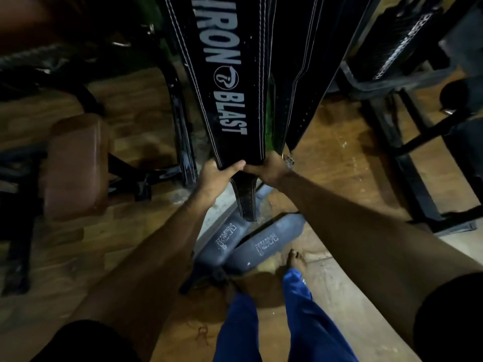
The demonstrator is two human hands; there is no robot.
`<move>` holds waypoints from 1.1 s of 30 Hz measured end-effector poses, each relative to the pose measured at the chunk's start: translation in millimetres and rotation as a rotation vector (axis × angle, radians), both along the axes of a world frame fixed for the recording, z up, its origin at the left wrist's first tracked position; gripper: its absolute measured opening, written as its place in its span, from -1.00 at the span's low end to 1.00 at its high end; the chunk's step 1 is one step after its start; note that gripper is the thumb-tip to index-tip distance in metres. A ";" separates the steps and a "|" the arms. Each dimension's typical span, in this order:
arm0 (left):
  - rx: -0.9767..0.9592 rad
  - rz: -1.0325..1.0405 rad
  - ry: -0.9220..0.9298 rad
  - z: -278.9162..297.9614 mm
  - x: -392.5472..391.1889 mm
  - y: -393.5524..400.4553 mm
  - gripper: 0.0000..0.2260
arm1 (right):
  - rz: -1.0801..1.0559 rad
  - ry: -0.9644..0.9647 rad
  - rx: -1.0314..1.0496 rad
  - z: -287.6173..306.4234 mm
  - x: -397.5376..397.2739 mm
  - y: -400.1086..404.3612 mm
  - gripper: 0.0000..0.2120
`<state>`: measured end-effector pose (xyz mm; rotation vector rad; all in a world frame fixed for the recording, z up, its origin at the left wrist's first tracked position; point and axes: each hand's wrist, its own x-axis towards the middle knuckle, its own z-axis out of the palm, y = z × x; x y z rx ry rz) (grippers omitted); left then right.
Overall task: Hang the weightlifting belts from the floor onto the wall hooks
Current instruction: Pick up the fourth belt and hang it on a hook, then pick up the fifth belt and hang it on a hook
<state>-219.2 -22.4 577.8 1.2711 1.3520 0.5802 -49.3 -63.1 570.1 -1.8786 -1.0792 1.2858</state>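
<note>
Both the left hand [218, 176] and right hand [269, 171] grip the hanging Iron Blast belt's [230, 82] lower end. Another black belt [298, 82] hangs beside it; two grey belts [251, 244] remain on the floor [339, 152].

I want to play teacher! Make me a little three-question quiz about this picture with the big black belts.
1. True or false: both hands hold the lower end of the black belt printed IRON BLAST.
2. What lies on the floor under the hanging belts? A) two grey belts B) a red ball C) a water bottle
3. Fill in: the brown padded bench stands on the person's ____ side.

Key
1. True: the left hand and right hand both grip its narrow lower end.
2. A: two grey belts lie side by side near the bare feet.
3. Left.
</note>
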 end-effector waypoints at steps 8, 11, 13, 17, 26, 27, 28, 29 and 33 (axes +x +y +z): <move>-0.291 0.051 0.186 -48.3 -23.5 -51.1 -0.88 | -0.433 0.511 -0.308 -27.7 -22.2 -74.7 -0.92; -0.395 -0.055 0.172 -62.5 -19.6 -71.6 -0.87 | -0.428 0.564 -0.446 -39.4 -26.4 -92.7 -0.82; -0.422 -0.078 0.185 -78.1 -17.2 -81.1 -0.81 | -0.441 0.542 -0.498 -52.6 -28.8 -101.7 -0.80; -0.486 -0.057 0.194 -118.2 -13.9 -97.4 -0.88 | -0.438 0.534 -0.600 -85.4 -29.9 -116.0 -0.84; -0.568 -0.077 0.175 -239.7 0.1 -110.3 -0.90 | -0.481 0.592 -0.732 -223.6 -20.7 -106.3 -0.77; -0.552 -0.086 0.201 -259.2 -0.8 -107.5 -0.92 | -0.495 0.583 -0.729 -242.2 -20.0 -104.9 -0.79; -0.535 -0.106 0.230 -280.1 -1.6 -104.5 -0.91 | -0.503 0.581 -0.725 -262.5 -19.5 -104.2 -0.80; -0.525 -0.126 0.259 -304.9 -1.5 -101.3 -0.87 | -0.511 0.590 -0.721 -283.5 -18.5 -103.0 -0.79; -0.459 -0.250 0.292 -391.2 11.4 -88.9 -0.93 | -0.588 0.590 -0.724 -374.0 -15.1 -104.0 -0.81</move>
